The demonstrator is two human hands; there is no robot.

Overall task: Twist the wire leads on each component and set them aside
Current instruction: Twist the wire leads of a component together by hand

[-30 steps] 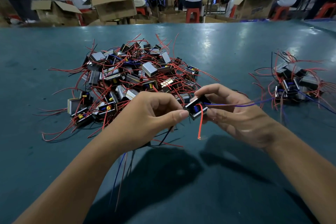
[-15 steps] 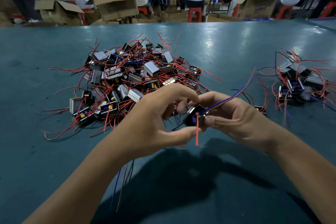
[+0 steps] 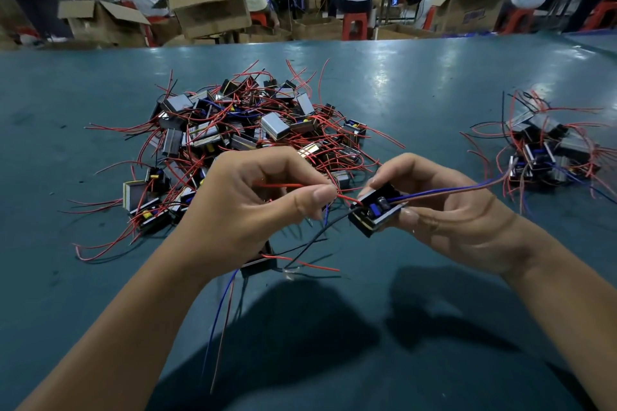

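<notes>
The big heap of unworked components [image 3: 247, 140] sits at about eleven o'clock on the teal desk [image 3: 417, 83], red leads splaying out all round it. Just in front of it, at ten o'clock from the middle of the view, the left hand [image 3: 247, 210] has its thumb and forefinger closed in a pinch on a red lead [image 3: 287, 185]; half a second ago those fingers were spread and reaching, so the pinch is new. A second component [image 3: 258, 265] appears tucked under the same palm, its blue and red wires hanging toward six o'clock; how it is held cannot be told.

The pinched lead runs rightward into the component [image 3: 375, 208] being worked, a small black block near the centre. The right hand [image 3: 444, 210] grips that block, thumb below and fingers curled over the top, and the block now shows its top face where before it was turned more edge-on. Its paired blue and brown leads [image 3: 450, 190] trail off toward three o'clock.

At two to three o'clock lies the smaller set-aside pile [image 3: 547, 157]. Judging by the fresh pinch, the red lead's twist is starting and the set-aside comes afterwards.
</notes>
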